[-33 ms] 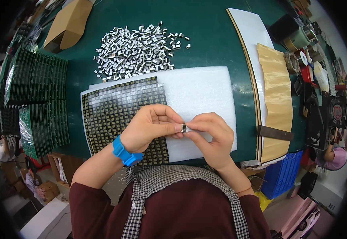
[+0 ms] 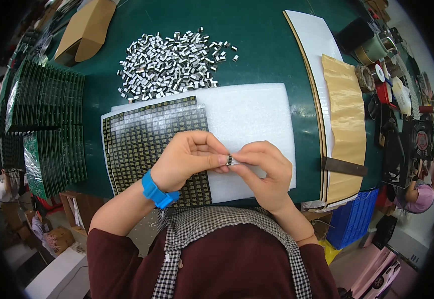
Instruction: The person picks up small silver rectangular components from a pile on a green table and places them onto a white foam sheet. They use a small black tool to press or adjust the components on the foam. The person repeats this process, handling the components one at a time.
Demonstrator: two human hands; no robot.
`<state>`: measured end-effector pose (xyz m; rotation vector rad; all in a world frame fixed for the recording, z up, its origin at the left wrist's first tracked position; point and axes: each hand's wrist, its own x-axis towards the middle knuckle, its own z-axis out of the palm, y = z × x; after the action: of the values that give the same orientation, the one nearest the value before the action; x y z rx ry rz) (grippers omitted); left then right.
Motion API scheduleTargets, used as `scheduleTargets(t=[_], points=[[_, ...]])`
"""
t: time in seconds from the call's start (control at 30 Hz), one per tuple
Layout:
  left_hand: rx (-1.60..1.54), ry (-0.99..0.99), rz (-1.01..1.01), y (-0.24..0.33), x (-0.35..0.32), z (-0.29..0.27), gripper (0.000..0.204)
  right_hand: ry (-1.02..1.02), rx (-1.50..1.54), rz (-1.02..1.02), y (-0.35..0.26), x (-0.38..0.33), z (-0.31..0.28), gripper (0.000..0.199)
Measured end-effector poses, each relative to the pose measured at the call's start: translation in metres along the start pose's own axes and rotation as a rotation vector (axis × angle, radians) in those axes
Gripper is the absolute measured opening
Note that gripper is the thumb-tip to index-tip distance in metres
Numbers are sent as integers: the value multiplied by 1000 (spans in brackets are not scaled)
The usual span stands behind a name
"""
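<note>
Over the white foam sheet [image 2: 252, 117], my left hand [image 2: 189, 153] and my right hand [image 2: 267, 172] meet, fingertips pinched. Between them is a small black-and-white block-shaped component [image 2: 230, 160], its dark face partly visible and the rest covered by fingers. Both hands grip it, one from each side. Under my left wrist lies a sheet of small black stickers with gold print [image 2: 142, 144], on the left part of the foam. Beyond the foam, a loose heap of similar small black-and-white components [image 2: 169, 65] is spread on the green table [image 2: 262, 40].
Racked green circuit boards [image 2: 52, 159] stand at the left, below an open cardboard box [image 2: 85, 32]. At the right lie long white boards [image 2: 311, 40] with brown paper [image 2: 344, 109] and a dark metal bar [image 2: 345, 166] on top. A blue crate [image 2: 351, 219] sits below the table edge.
</note>
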<state>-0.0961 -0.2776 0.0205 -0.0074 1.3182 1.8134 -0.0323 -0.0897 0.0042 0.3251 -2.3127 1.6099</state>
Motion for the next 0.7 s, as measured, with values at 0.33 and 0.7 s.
scheduleTargets(t=[0.33,0.7], points=[[426,58,69,11,-9,12,16,-101,22,38,0,-3,1,20],[1966,354,644,-11,4,17,18,19,667,657,6,-2,-5,20]])
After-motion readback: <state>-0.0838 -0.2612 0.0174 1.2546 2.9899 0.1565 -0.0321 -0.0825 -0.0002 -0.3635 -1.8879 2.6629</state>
